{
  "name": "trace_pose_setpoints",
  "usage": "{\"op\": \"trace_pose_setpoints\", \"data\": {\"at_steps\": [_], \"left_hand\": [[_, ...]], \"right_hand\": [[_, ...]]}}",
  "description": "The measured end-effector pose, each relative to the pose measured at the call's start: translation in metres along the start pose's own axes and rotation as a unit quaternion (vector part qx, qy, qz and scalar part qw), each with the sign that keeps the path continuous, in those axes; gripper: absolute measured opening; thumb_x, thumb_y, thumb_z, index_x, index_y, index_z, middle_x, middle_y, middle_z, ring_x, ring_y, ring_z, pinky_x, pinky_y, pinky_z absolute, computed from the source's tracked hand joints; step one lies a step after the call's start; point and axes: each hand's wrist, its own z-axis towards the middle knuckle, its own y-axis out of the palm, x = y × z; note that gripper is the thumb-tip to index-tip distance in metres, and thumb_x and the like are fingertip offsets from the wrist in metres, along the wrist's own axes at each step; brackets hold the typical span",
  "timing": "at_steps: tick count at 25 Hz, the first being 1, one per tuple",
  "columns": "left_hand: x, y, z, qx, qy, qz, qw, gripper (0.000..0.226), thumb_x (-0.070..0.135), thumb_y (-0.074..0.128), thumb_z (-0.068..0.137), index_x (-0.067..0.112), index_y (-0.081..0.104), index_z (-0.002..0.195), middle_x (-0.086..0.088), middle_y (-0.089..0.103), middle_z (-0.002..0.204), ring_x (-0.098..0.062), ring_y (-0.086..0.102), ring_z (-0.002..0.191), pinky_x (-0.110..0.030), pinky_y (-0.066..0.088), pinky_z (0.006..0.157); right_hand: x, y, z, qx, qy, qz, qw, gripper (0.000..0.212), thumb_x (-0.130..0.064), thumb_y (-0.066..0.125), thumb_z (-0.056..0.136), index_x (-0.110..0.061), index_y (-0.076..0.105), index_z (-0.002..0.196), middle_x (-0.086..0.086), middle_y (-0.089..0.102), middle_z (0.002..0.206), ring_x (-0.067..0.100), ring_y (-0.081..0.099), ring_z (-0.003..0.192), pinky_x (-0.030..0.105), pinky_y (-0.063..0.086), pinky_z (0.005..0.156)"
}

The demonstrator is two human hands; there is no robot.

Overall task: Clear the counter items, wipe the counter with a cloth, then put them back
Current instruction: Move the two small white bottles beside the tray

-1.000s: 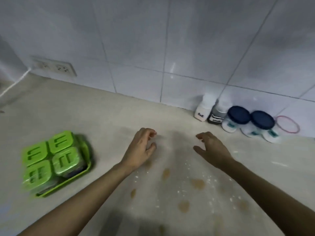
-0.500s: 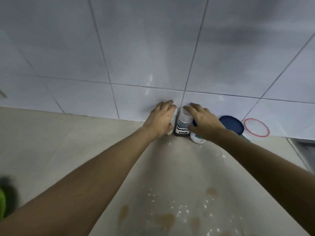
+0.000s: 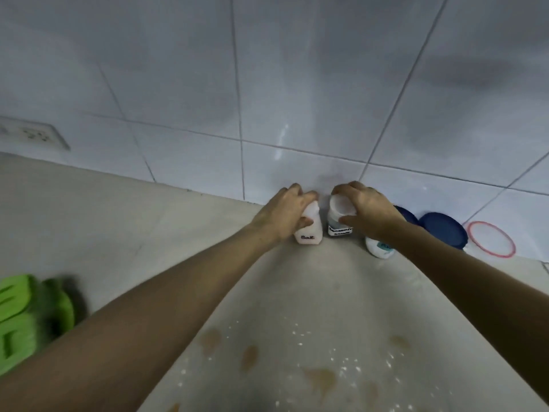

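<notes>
Counter (image 3: 124, 233) first: pale beige stone running up to a white tiled wall (image 3: 297, 84) along its back edge, with a wall socket (image 3: 35, 133) just above that edge toward the left. Loads of bare room across the left and middle. The near middle is messy though, with brown stains (image 3: 249, 356) and white crumbs scattered about. At the left edge sits a green tray of lidded tubs (image 3: 26, 319), blurry, well apart from everything else.

All the small stuff is bunched against the back edge on the right. Left hand (image 3: 282, 215) is wrapped around the white salt bottle (image 3: 310, 230), fingers curled over its top and thumb on the front, bottle leaning a bit. Right hand (image 3: 367, 211) is clamped on the white-capped bottle with the dark label (image 3: 338, 224) just beside it, fingers round the cap. Can't tell if either is off the counter. Behind the right wrist are two blue-lidded jars (image 3: 444, 230), then a red rubber band (image 3: 490, 239) lying flat near the wall.
</notes>
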Motion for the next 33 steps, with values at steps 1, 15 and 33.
{"op": "trace_pose_setpoints", "data": {"at_steps": [1, 15, 33], "left_hand": [[-0.010, -0.009, -0.015, 0.002, -0.011, -0.011, 1.000, 0.049, 0.026, 0.063, 0.089, 0.020, 0.046, 0.135, -0.013, 0.050, 0.124, -0.030, 0.051, 0.113, -0.037, 0.043, 0.096], [-0.198, -0.133, -0.236, 0.010, -0.234, 0.042, 0.971, 0.055, 0.041, 0.066, 0.084, 0.027, 0.051, 0.134, -0.009, 0.052, 0.122, -0.031, 0.060, 0.102, -0.035, 0.044, 0.094], [-0.214, -0.127, -0.268, 0.006, -0.259, 0.051, 0.964, 0.066, 0.060, 0.056, 0.083, 0.026, 0.044, 0.138, -0.007, 0.048, 0.130, -0.026, 0.046, 0.123, -0.042, 0.045, 0.095]], "right_hand": [[-0.012, -0.001, 0.002, 0.004, -0.003, 0.017, 1.000, 0.055, -0.019, 0.071, 0.079, -0.019, 0.050, 0.129, 0.008, 0.051, 0.133, 0.034, 0.054, 0.110, 0.034, 0.041, 0.090], [-0.290, 0.060, 0.032, -0.069, -0.202, 0.096, 0.972, 0.059, -0.028, 0.073, 0.077, -0.022, 0.051, 0.132, 0.001, 0.051, 0.135, 0.025, 0.052, 0.120, 0.036, 0.042, 0.100], [-0.341, 0.087, 0.022, -0.080, -0.225, 0.111, 0.965, 0.070, -0.036, 0.064, 0.086, -0.026, 0.028, 0.146, -0.002, 0.034, 0.150, 0.021, 0.041, 0.131, 0.040, 0.039, 0.104]]}}
